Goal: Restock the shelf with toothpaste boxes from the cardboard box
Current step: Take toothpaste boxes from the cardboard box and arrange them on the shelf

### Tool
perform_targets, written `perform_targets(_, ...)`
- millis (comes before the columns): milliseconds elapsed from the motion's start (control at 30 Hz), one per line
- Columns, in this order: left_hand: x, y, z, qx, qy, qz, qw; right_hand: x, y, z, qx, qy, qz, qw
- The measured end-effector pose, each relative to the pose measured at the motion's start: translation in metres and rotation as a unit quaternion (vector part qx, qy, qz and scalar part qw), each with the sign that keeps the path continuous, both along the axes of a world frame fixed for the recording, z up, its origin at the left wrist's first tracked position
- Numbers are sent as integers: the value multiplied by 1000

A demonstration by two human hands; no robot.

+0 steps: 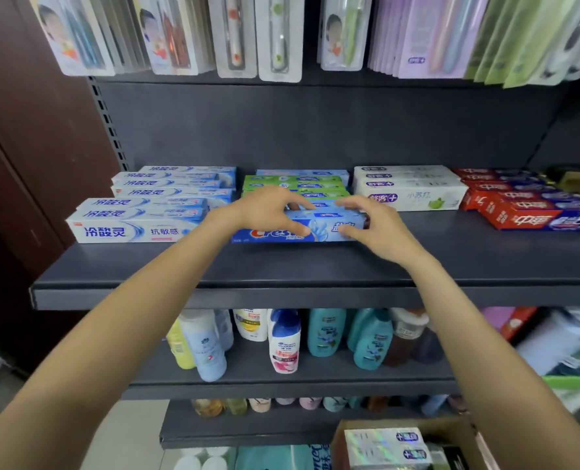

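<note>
Two bare forearms, no sleeves visible up to frame edge. Left hand (268,212) and right hand (380,228) bare: no gloves, rings, watch or wristbands. Nails short, unpainted where visible.

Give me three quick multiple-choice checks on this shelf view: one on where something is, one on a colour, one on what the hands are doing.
1. Where is the cardboard box?
A. On the top shelf
B. Bottom right, below the shelves
C. Left of the white stacks

2. What colour are the boxes stacked just behind the Crest box?
A. Green
B. Red
C. Purple

3. What are the two hands doing?
A. Hanging idle
B. Holding shampoo bottles
C. Both on the Crest box

Answers: 1 B, the cardboard box sits low at the right; 2 A, the green boxes lie directly behind the Crest box; 3 C, the left hand and right hand both curl over it on the shelf.
</note>
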State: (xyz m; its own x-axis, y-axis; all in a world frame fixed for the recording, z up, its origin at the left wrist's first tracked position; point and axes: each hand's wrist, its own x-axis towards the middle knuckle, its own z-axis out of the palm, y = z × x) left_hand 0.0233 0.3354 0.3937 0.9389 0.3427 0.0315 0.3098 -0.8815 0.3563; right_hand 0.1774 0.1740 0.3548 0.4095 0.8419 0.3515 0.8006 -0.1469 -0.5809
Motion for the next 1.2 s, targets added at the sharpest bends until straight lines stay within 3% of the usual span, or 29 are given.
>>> perform_targets(100,6,2,-5,-22,-21,-6,1000,8,-3,-5,19,33,-7,999)
perform_targets(200,3,10,-8,-68,-55,-13,996,10,1,-9,30,19,-31,999)
perform_targets(367,-16,24,-9,-68,-119,12,990,6,14,-15,48,7,-22,999)
perform_targets(500,-36,36,-14,1,-149,73,986,3,18,-19,64,-12,-38,997)
perform_targets(633,-57,41,-22,84,-123,81,986,3,17,-23,54,-54,-28,997)
perform_targets(800,-62,38,-34,216,-108,99,965,-3,23,-22,33,-199,-89,975)
perform_targets(900,-61,23,-37,247,-157,74,953,-14,15,-22,86,-242,-103,961)
perform_targets(1067,-58,-55,-45,220,-326,-19,919,-44,-54,-36,185,-158,-120,963)
perform_targets(1200,-47,-131,-85,140,-414,-95,894,-60,-137,-77,181,-77,-121,973)
